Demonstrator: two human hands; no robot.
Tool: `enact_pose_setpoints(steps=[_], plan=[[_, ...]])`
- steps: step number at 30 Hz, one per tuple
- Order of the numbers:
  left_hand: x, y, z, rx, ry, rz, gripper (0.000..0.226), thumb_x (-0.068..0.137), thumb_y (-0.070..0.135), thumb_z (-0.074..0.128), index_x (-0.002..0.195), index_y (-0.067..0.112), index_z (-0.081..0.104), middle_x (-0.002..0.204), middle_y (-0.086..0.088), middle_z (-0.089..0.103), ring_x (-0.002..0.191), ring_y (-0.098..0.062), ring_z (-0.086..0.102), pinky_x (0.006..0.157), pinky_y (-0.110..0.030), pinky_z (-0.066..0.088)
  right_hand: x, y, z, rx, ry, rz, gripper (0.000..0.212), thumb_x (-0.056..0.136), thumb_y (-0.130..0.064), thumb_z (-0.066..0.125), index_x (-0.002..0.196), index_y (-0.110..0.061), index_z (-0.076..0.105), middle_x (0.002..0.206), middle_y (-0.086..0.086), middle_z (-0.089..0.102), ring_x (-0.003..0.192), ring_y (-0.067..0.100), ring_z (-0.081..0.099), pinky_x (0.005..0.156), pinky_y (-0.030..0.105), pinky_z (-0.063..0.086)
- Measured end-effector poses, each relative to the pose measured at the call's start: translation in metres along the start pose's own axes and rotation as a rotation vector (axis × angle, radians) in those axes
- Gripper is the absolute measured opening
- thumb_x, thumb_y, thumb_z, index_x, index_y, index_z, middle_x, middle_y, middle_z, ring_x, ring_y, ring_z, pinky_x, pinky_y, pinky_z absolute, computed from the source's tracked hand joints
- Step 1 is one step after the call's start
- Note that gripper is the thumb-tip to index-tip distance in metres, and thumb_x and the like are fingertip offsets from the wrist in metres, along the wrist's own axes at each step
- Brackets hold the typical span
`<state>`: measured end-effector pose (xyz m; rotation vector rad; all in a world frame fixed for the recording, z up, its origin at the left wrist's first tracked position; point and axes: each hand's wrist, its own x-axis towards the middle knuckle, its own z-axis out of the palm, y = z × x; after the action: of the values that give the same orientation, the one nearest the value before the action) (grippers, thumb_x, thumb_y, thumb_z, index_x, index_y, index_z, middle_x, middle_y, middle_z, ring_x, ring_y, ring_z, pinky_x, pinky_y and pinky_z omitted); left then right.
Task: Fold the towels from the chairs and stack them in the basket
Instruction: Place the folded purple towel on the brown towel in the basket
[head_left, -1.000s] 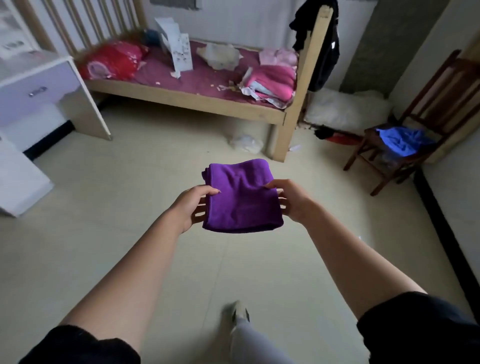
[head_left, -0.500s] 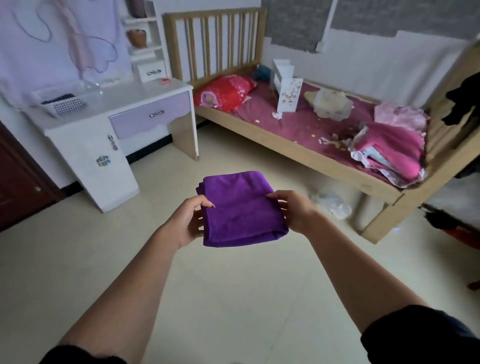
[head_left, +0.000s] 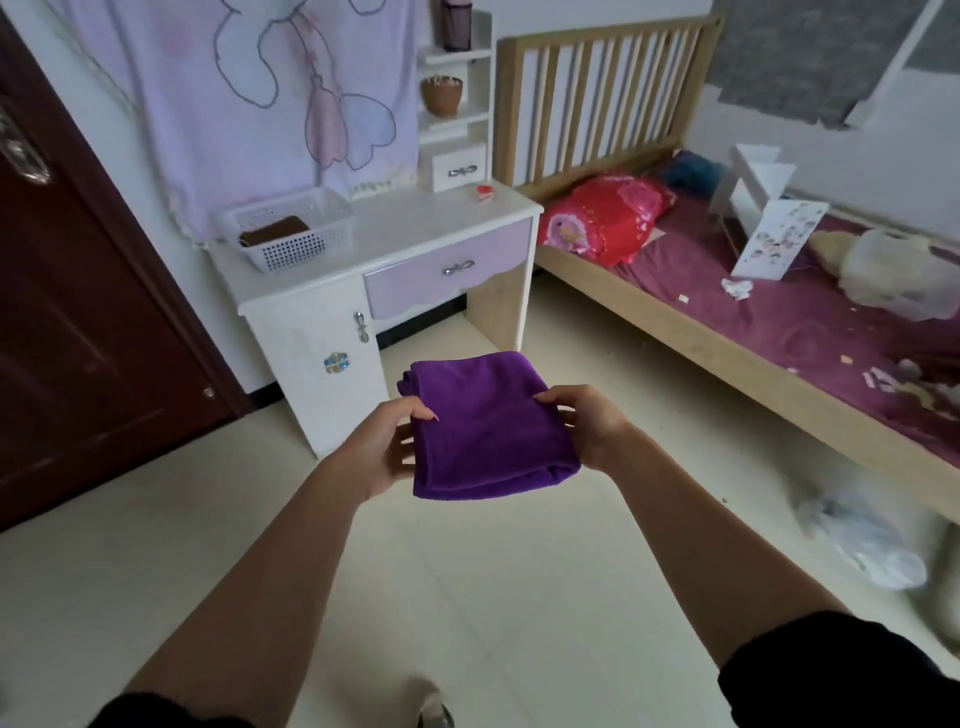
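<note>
A folded purple towel (head_left: 488, 426) is held flat in front of me, above the floor. My left hand (head_left: 387, 447) grips its left edge with the thumb on top, and my right hand (head_left: 584, 421) grips its right edge the same way. A white perforated basket (head_left: 306, 244) stands on the white desk at the upper left, with a brown folded towel (head_left: 274, 231) lying inside it. No chair is in view.
The white and lilac desk (head_left: 395, 260) stands ahead on the left, beside a dark brown door (head_left: 88, 322). A wooden bed (head_left: 691, 322) with a purple sheet and clutter runs along the right. A crumpled plastic bag (head_left: 862, 535) lies on the floor.
The view has swung left, from the bed and the chair with a blue towel to the desk and basket. Both hands keep the same hold on the purple towel.
</note>
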<state>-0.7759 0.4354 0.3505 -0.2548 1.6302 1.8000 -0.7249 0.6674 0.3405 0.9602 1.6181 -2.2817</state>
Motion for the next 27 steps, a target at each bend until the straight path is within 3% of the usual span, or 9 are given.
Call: enact_pose_setpoints(steps=[4, 11, 15, 27], plan=[[0.056, 0.062, -0.053, -0.016, 0.065, -0.003, 0.013, 0.079, 0.011, 0.054, 0.091, 0.015, 0.057, 0.078, -0.002, 0.051, 0.067, -0.017, 0.05, 0.051, -0.026, 0.045, 0.068, -0.047, 0.068, -0.042, -0.046, 0.006, 0.036, 0.079, -0.012, 0.066, 0.115, -0.008, 0.061, 0.118, 0.011, 0.059, 0.111, 0.03, 0.057, 0.098, 0.044, 0.05], [0.174, 0.152, -0.127, -0.059, 0.148, 0.058, 0.017, 0.078, 0.012, 0.055, 0.095, 0.012, 0.057, 0.081, -0.002, 0.053, 0.067, -0.017, 0.051, 0.055, -0.027, 0.047, 0.202, -0.123, 0.159, -0.136, -0.107, -0.031, 0.016, 0.08, -0.01, 0.067, 0.097, -0.008, 0.065, 0.099, 0.008, 0.06, 0.089, 0.023, 0.057, 0.081, 0.037, 0.049], [0.246, 0.204, -0.165, -0.081, 0.18, 0.056, 0.018, 0.077, 0.015, 0.058, 0.094, 0.013, 0.059, 0.084, -0.004, 0.055, 0.07, -0.02, 0.053, 0.055, -0.028, 0.048, 0.288, -0.165, 0.207, -0.2, -0.132, -0.054, 0.019, 0.081, -0.011, 0.067, 0.1, -0.006, 0.065, 0.093, 0.006, 0.062, 0.085, 0.021, 0.057, 0.082, 0.038, 0.048], [0.406, 0.331, -0.29, -0.154, 0.313, 0.072, 0.02, 0.082, 0.015, 0.057, 0.102, 0.014, 0.057, 0.083, -0.003, 0.057, 0.07, -0.019, 0.057, 0.058, -0.028, 0.048, 0.485, -0.27, 0.369, -0.279, -0.166, -0.033, 0.007, 0.076, -0.004, 0.062, 0.075, -0.011, 0.064, 0.079, 0.004, 0.06, 0.076, 0.021, 0.055, 0.072, 0.033, 0.044]])
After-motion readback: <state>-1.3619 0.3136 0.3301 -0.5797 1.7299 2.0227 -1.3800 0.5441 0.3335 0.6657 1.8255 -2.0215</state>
